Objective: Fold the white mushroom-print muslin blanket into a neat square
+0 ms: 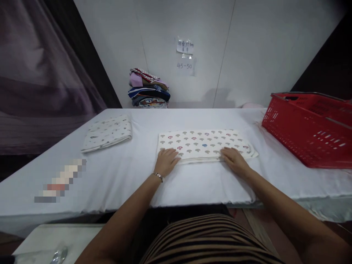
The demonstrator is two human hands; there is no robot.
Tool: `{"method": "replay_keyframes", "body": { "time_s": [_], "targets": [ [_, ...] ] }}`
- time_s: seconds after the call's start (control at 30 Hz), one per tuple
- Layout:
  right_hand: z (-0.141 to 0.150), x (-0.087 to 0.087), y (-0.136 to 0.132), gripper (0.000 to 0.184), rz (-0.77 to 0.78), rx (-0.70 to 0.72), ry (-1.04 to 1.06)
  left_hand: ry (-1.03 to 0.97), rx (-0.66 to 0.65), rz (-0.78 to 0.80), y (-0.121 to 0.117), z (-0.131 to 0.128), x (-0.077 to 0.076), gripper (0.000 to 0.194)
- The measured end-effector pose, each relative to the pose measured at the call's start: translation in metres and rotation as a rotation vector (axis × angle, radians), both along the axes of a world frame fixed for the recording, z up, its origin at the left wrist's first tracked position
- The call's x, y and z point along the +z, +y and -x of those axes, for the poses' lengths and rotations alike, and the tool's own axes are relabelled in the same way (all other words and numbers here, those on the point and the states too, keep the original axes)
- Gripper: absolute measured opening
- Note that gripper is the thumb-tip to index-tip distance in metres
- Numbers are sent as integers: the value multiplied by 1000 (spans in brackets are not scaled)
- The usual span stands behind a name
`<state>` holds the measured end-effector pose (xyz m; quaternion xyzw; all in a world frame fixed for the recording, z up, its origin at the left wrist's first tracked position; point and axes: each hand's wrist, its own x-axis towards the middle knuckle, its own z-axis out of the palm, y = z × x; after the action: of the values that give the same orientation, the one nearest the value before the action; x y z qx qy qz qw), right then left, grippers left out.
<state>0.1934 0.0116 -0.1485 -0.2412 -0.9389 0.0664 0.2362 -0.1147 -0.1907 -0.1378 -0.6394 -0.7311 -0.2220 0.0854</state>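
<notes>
A white cloth [198, 143] printed with grey, red and blue mushroom shapes lies in front of me, folded into a long flat strip in several layers. My left hand [166, 161] rests flat on its near left corner, fingers stretched out. On the near edge toward the right lies my right hand [234, 160], its fingers also extended over the fabric. Neither hand grips anything. At the strip's right end the layers are a little uneven, with a corner sticking out.
Another folded printed cloth [108, 132] lies on the left of the white-covered table [123, 187]. A red plastic basket [308, 132] stands at the right. Behind the table is a pile of folded fabrics [150, 90], near paper signs [184, 55] on the wall. A blurred patch [60, 180] hides something at left.
</notes>
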Motion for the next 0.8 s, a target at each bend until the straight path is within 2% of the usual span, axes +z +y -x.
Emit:
{"method": "replay_keyframes", "body": {
  "time_s": [0.07, 0.17, 0.37, 0.6, 0.8],
  "targets": [
    [11, -3, -10, 30, -49, 98, 54, 31, -109, -9, 3, -11, -1, 25],
    [27, -7, -14, 29, -111, 167, 105, 59, -173, 25, 11, -23, -2, 20],
    [37, -9, -12, 29, -162, 196, 0, 93, -164, 99, 21, -28, -4, 21],
    [36, -3, -14, 32, -167, 200, -105, 161, -139, 166, 22, -36, 2, 23],
    [38, -6, -13, 31, -185, 178, -37, 148, -110, 151, 22, -37, 1, 22]
  ]
}}
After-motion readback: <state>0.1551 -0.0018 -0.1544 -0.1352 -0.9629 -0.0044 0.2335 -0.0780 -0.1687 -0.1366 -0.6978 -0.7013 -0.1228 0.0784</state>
